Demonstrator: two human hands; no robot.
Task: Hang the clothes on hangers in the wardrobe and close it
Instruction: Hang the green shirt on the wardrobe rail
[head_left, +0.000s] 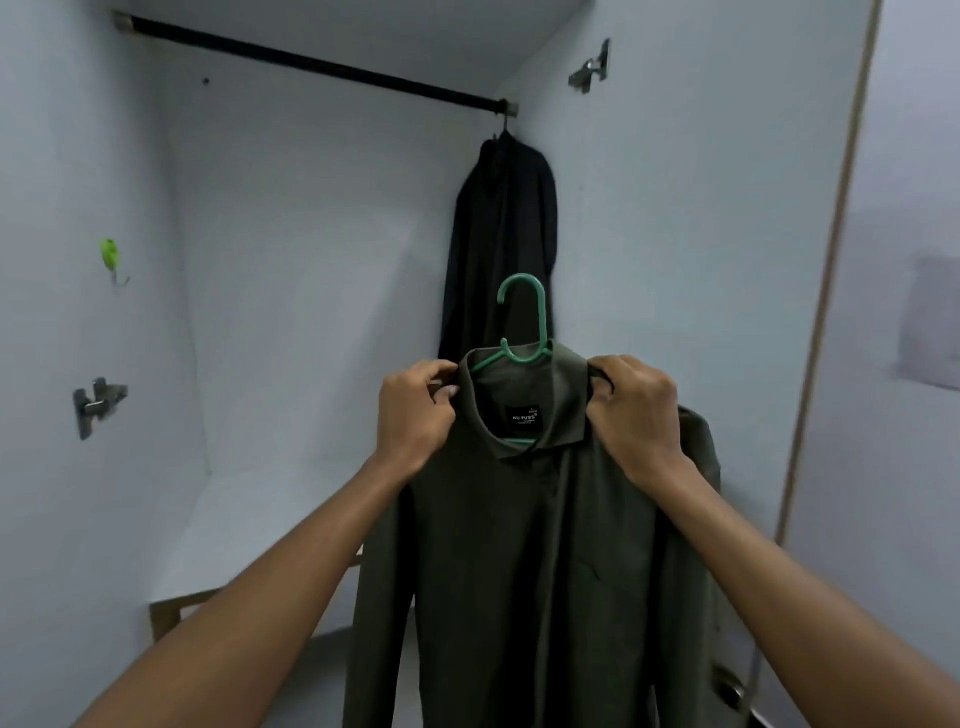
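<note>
An olive-green shirt (530, 561) hangs on a green plastic hanger (523, 312), held up in front of the open wardrobe. My left hand (415, 410) pinches the shirt's left shoulder by the collar. My right hand (639, 410) grips the right shoulder. The hanger's hook sticks up above the collar, well below the black rail (311, 62). A dark garment (501, 244) hangs on its own hanger at the rail's right end.
The wardrobe's pale walls enclose the space; its floor shelf (244, 530) lies at lower left. A green wall hook (111, 260) and a metal hinge (96, 405) sit on the left wall, another hinge (592, 67) on the right. The door (883, 364) stands open on the right.
</note>
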